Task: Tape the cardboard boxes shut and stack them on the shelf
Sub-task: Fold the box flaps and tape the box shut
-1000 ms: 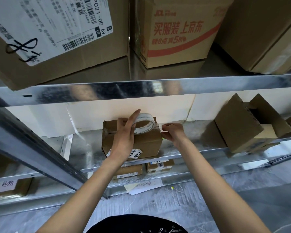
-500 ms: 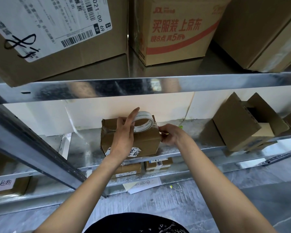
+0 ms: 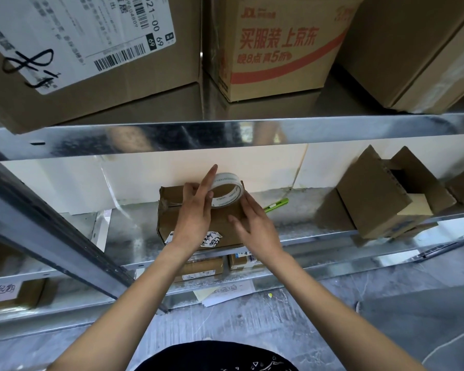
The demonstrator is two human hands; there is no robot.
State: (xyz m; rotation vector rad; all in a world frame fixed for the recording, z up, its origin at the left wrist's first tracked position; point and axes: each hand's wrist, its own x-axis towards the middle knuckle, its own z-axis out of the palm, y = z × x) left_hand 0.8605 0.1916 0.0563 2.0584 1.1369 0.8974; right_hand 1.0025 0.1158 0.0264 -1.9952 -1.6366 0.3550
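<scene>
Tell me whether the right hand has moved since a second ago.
Yes. The right hand has left the right end of the small box and now lies on its top by the tape roll, uncovering a green tool.

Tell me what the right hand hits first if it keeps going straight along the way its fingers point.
The right hand lies flat on the small box, fingers aimed up and left. Pushed on, they would probably meet the tape roll first, held by the left hand. They seem almost against it already, though depth is unclear.
</scene>
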